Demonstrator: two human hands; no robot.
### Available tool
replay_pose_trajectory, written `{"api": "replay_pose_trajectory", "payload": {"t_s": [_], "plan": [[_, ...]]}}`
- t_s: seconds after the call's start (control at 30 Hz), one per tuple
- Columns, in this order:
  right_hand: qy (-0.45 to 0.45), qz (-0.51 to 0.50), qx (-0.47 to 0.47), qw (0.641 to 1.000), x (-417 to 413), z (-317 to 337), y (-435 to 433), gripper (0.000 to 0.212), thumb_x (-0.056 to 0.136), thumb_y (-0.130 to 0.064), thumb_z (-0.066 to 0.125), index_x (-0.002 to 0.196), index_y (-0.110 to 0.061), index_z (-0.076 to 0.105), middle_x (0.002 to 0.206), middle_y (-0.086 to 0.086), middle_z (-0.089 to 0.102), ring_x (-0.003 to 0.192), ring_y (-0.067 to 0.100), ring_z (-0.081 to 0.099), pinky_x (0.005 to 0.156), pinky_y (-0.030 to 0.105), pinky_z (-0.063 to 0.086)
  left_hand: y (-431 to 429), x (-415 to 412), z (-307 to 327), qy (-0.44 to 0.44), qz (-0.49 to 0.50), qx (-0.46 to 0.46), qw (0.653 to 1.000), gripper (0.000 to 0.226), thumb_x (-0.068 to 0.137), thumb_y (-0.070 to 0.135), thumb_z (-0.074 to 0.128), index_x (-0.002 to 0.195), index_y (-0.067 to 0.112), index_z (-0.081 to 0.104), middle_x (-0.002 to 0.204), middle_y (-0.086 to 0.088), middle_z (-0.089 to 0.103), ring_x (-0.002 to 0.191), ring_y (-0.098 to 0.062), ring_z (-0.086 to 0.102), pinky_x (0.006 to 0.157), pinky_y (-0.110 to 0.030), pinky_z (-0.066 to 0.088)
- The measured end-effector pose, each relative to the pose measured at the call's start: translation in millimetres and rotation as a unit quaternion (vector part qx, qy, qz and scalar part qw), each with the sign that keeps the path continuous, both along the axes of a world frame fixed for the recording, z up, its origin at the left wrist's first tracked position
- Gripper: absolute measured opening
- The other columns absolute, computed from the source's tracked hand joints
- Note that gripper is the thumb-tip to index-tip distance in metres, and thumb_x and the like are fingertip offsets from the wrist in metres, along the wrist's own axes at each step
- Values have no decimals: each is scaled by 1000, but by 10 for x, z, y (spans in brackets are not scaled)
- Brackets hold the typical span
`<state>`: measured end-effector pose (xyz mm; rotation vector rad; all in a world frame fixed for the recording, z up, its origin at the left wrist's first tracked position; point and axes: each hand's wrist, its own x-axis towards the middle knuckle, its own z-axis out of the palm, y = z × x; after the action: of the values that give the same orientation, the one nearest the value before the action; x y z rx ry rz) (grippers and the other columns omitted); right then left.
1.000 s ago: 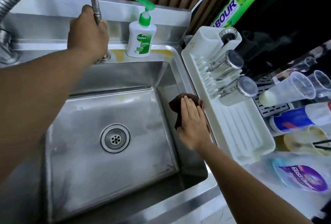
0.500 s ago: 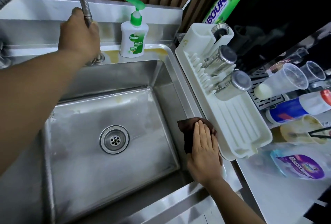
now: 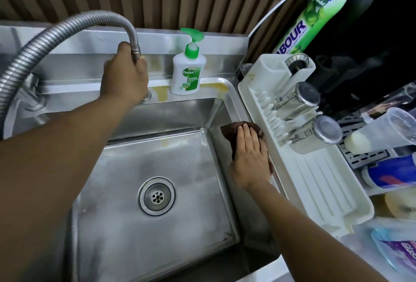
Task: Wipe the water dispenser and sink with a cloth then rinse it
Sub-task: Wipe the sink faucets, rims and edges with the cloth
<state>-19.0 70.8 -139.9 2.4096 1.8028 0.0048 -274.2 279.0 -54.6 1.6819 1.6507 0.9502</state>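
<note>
Two hands work: the left hand (image 3: 125, 76), arm stretched over the sink (image 3: 157, 164), is curled round the hose (image 3: 67, 27) tip, while the right hand (image 3: 249, 157) presses straight, closed fingers (image 3: 246, 137) flat on the cloth (image 3: 229, 129) on the sink's right rim beside the rack (image 3: 315, 182), farther back than half a second ago.

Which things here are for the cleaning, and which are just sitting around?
For the job: brown cloth under the right hand, sink, tap hose held by the left hand.
Just sitting: soap bottle, white drying rack, metal cups, green dish-liquid bottle.
</note>
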Motion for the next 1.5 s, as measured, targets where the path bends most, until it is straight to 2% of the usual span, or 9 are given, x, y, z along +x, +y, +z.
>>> {"api": "replay_pose_trajectory", "payload": {"t_s": [0.13,0.27,0.47,0.63,0.7,0.8,0.97,1.23,1.5], "plan": [[13,17,-31,999,28,55,382,89,78,-32,20,161,-4,3,169,13,7,156,27,2,125,45,-1,-15,14,-10,-14,2,2,1000,11,95,43,45,95,32,44,91,-12,65,83,-41,67,65,-54,61],[14,36,-29,999,52,75,699,91,77,-41,-1,160,-4,-1,169,13,3,156,26,-2,125,44,-5,-18,7,-30,-3,-10,10,1000,11,99,41,46,98,30,44,91,-10,65,81,-39,67,67,-56,61],[13,57,-55,997,65,140,1212,91,96,-45,46,159,-3,-5,169,15,-2,156,27,-5,126,44,-7,-21,54,-64,-5,-2,7,1000,11,103,39,46,104,29,45,92,-9,66,84,-36,67,74,-55,61],[15,72,-68,995,88,150,1337,92,95,-40,47,159,-1,-7,169,15,-4,156,27,-6,126,45,-4,-15,65,-77,-5,5,0,1000,13,102,42,44,104,30,45,90,-8,66,86,-37,67,74,-55,60],[23,72,-64,995,94,162,1301,92,91,-50,34,159,-1,-4,169,16,-1,156,28,-3,126,44,-3,-29,73,-64,-3,8,-2,1000,13,102,43,44,102,30,44,89,-8,66,86,-37,67,74,-56,60],[46,73,-51,995,86,161,1130,100,75,-54,3,159,2,7,167,19,11,155,32,8,125,46,3,-38,85,-38,-13,7,-2,1000,13,102,42,44,102,29,44,91,-8,65,86,-37,67,74,-55,61],[40,64,5,997,79,53,500,81,80,-31,26,151,7,36,153,24,44,142,39,41,117,53,29,-53,72,-7,-12,-1,1,1000,11,103,41,46,100,31,44,90,-8,64,84,-36,68,72,-54,62],[13,50,1,999,-4,85,-823,93,66,-18,60,153,4,34,157,20,39,143,37,40,119,49,21,-99,67,70,-13,7,1,1000,13,102,43,46,99,30,44,93,-11,65,82,-37,68,69,-55,61],[17,0,-27,999,-98,66,-1419,94,58,-25,48,147,6,45,154,20,44,140,34,42,113,50,28,-107,47,81,-10,1,-3,1000,13,101,44,45,101,31,44,94,-13,66,80,-36,68,69,-55,62]]}}
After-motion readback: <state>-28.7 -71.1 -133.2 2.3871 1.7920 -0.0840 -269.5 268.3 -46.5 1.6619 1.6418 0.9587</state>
